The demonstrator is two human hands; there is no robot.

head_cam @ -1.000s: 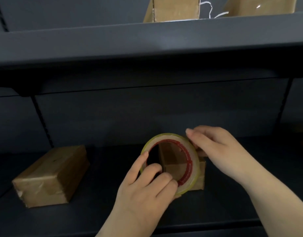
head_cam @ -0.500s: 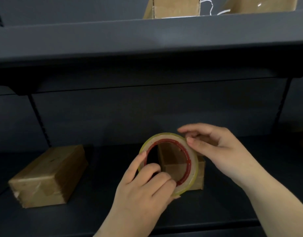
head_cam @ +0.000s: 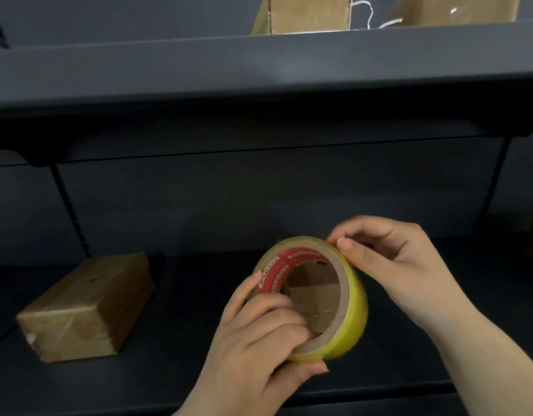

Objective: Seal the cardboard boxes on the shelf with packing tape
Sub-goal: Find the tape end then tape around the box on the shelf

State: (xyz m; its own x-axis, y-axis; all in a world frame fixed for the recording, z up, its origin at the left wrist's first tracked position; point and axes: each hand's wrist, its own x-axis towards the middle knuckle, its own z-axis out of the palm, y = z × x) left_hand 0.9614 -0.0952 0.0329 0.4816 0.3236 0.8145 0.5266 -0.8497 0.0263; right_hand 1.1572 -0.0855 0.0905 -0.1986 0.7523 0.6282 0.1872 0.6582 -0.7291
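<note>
I hold a roll of yellowish packing tape [head_cam: 354, 310] with a red-printed cardboard core in front of the lower shelf. My left hand [head_cam: 259, 340] grips the roll from below, with its fingers hooked through the core. My right hand [head_cam: 388, 259] pinches the roll's upper rim with thumb and fingertips. Through the hole in the roll I see part of a small cardboard box [head_cam: 313, 298] standing on the shelf behind it; most of that box is hidden. A second cardboard box [head_cam: 88, 307], taped shut, lies on the shelf at the left.
The dark lower shelf [head_cam: 175, 355] runs across the view, under an upper shelf [head_cam: 259, 64] that overhangs it. Two more cardboard boxes [head_cam: 307, 13] stand on the upper shelf, with a white string beside them. Slotted uprights stand at left and right.
The roll has turned so its outer yellow band now faces more to the right. My right hand has shifted up onto the roll's top edge and curled into a pinch. The left hand keeps its grip.
</note>
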